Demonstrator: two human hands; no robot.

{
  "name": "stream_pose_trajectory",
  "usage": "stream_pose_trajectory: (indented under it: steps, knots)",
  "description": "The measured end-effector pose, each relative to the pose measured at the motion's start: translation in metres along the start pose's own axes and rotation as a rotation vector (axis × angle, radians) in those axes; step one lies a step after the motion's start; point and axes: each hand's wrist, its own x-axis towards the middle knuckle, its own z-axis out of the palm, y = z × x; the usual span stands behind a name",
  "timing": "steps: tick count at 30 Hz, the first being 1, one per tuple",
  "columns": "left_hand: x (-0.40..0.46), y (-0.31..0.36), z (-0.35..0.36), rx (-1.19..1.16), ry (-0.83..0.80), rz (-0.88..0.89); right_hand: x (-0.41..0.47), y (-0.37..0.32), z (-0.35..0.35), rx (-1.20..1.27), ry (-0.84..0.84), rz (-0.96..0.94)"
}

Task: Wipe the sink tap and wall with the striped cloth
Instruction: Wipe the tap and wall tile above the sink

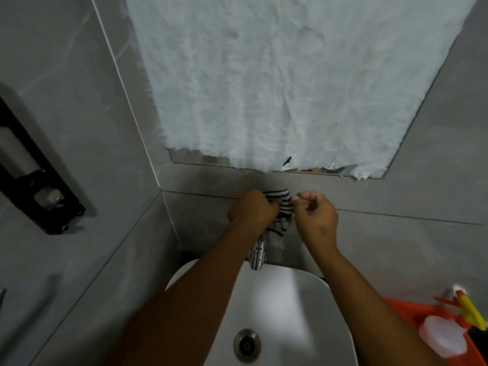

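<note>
You are bunching the navy-and-white striped cloth (281,212) against the grey tiled wall (396,202) above the chrome tap (257,253), left hand (252,208) fisted on it; right hand (317,216) curled, seemingly pinching its edge. Next, press flat and sweep.

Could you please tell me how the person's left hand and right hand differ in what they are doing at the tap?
The left hand is closed in a fist around the striped cloth; the right hand is only loosely curled, fingertips at the cloth's edge. The left hand bunches the cloth above the tap, while the right hand sits to its side. Both are raised near the grey wall above the sink.
</note>
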Motion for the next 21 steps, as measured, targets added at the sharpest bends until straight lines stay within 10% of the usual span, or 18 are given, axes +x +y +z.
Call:
stream_pose_trajectory:
  steps: [4, 9, 16, 21]
  knots:
    - [0.009, -0.017, 0.016, -0.534, -0.042, -0.119, 0.02, 0.044, -0.044, -0.671, 0.031, -0.785]
    - [0.015, -0.027, 0.002, -1.257, -0.57, -0.474, 0.053, 0.094, -0.057, -1.006, -0.056, -1.076]
    - [0.003, -0.003, 0.027, -0.051, 0.094, -0.079, 0.061, 0.117, -0.028, -1.007, 0.155, -1.13]
    - [0.018, -0.033, 0.007, -1.203, -0.531, -0.432, 0.063, 0.123, -0.026, -1.0, 0.145, -1.121]
